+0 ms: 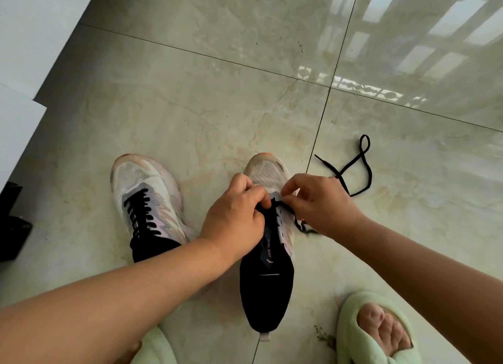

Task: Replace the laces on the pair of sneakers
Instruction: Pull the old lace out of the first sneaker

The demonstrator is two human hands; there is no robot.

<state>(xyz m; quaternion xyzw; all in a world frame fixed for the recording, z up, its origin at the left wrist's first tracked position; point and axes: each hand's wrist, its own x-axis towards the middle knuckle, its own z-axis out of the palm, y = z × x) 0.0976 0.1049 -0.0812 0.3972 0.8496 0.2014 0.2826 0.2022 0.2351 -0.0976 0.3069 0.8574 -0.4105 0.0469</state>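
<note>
Two white sneakers with black tongues stand on the tiled floor, toes pointing away from me. The left sneaker [144, 197] carries a black lace through all its eyelets. Over the right sneaker [268, 257] both hands meet near the lowest eyelets. My left hand [235, 216] pinches the black lace [296, 222] at the tongue's top edge. My right hand [315, 203] pinches the same lace on the shoe's right side, and its loose end trails to the floor under that hand. The hands hide the eyelets themselves.
A loose black lace [359, 167] lies looped on the floor to the right of the shoes. My feet in pale green slippers [378, 333] sit at the bottom edge. A dark object [12, 222] stands at the far left beside a white wall.
</note>
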